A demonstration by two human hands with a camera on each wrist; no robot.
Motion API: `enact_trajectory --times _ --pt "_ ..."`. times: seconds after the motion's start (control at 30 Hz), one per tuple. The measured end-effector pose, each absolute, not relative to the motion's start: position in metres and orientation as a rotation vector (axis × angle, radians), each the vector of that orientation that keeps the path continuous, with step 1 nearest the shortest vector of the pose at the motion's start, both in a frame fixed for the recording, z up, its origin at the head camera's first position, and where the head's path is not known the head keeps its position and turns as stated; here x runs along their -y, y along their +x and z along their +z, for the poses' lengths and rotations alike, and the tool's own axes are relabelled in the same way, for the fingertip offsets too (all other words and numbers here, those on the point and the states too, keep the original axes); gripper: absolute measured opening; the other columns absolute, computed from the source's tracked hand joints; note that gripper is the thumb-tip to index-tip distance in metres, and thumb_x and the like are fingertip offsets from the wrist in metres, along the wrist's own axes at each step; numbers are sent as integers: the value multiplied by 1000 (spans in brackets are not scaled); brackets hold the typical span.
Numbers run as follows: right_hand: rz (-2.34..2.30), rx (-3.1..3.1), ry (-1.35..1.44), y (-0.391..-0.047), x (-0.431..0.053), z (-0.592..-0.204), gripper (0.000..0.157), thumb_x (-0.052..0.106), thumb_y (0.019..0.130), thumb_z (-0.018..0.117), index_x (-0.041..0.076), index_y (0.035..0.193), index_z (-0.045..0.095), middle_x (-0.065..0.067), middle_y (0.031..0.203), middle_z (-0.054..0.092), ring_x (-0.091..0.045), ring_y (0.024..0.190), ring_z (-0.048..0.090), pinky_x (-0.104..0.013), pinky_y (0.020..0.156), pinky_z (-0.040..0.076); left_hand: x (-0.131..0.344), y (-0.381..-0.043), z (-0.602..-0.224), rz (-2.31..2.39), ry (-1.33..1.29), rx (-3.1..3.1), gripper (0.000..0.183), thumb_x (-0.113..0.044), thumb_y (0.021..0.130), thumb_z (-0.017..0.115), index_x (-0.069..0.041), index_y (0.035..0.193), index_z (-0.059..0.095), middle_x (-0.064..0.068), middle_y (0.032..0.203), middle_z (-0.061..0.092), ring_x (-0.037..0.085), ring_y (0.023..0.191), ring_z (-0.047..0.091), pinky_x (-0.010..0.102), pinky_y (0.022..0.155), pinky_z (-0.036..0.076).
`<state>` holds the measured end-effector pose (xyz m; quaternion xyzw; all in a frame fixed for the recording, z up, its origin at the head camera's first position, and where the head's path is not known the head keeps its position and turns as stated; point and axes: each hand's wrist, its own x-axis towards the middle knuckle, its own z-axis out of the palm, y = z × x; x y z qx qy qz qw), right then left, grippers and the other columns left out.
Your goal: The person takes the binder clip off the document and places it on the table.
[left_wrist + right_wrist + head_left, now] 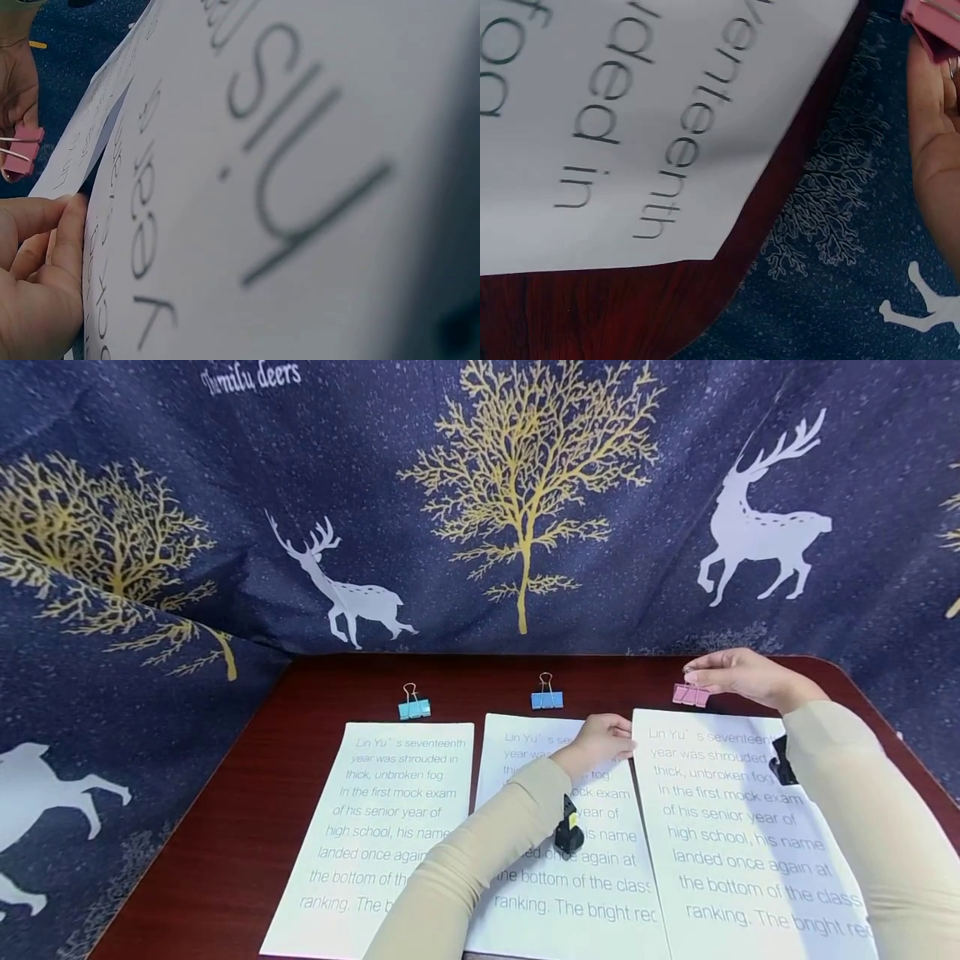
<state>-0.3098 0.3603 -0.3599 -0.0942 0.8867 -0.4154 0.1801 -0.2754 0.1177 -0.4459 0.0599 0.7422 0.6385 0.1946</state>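
My right hand [738, 678] holds a pink binder clip [690, 695] by its handles, just beyond the top edge of the right-hand printed paper [738, 835]. In the left wrist view the same pink clip [25, 150] hangs from the fingers; in the right wrist view only part of the clip [936, 22] shows at the upper corner. My left hand [602, 745] reaches over the middle printed paper [555, 935] and pinches the left edge of the right-hand paper near its top corner. Thumb and finger [69, 232] meet at that edge.
A teal binder clip [414, 708] lies above the left printed paper [360, 860], and a blue binder clip [547, 700] above the middle one. All lie on a dark red wooden table [217, 843]. Behind it hangs a navy cloth [465, 635] with deer and trees.
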Motion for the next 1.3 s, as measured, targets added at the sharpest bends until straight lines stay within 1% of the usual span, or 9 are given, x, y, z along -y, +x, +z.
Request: enact_trajectory --times 0.1,0.2,0.27,0.47,0.63,0.73,0.97,1.1,1.3 --pt "-1137 -2546 -255 -310 -357 -366 58 31 97 55 -10 137 41 -21 132 54 0 99 57 -29 89 49 -116 -275 -444 1789 169 -2073 19 8 82 67 3 101 67 10 86 66 14 74 64 25 72 57" --pt "-1113 -2577 -263 -308 -353 -371 60 34 97 55 -9 137 41 -25 135 51 -14 110 56 -44 96 47 -115 -274 -443 1777 171 -2079 19 7 83 67 2 101 67 9 86 67 13 74 63 25 73 57" --pt "-1113 -2592 -270 -308 -351 -375 62 35 97 54 -9 138 40 -28 137 48 -23 116 53 -51 99 43 -116 -274 -442 1781 167 -2078 18 7 82 68 2 100 67 9 85 67 12 73 63 24 72 57" --pt "-1114 -2605 -275 -312 -347 -383 63 33 98 51 -13 138 37 -30 137 45 -36 123 48 -52 100 43 -117 -276 -444 1786 139 -2084 16 6 82 69 1 97 68 7 85 69 12 71 64 24 71 57" --pt "-1088 -2561 -297 -316 -348 -389 62 29 100 45 -17 139 30 -33 140 38 -46 128 41 -54 101 41 -116 -276 -445 1758 133 -2127 18 3 82 70 -1 99 69 6 86 70 13 75 66 23 71 56" --pt "-1074 -2555 -275 -317 -348 -394 62 28 101 44 -18 139 28 -35 141 36 -49 128 38 -56 101 40 -117 -276 -446 1778 128 -2113 18 3 82 71 -1 99 70 6 87 70 15 79 68 23 71 57" --pt "-1060 -2591 -209 -320 -348 -401 64 32 100 45 -16 139 31 -36 138 38 -50 126 41 -56 99 42 -118 -276 -447 1867 107 -2030 18 5 82 69 3 99 69 11 87 70 25 85 70 26 72 57" --pt "-1073 -2588 -199 -320 -347 -400 65 34 101 44 -17 139 31 -36 138 39 -51 125 41 -56 99 42 -117 -276 -447 1894 89 -2010 18 5 82 69 2 99 68 10 86 69 25 85 70 26 72 58" --pt "-1113 -2557 -161 -318 -346 -399 69 40 100 42 -16 138 32 -36 139 37 -51 128 37 -56 104 37 -117 -275 -447 1924 61 -1984 17 5 82 69 1 99 68 9 85 69 25 85 70 28 73 58"
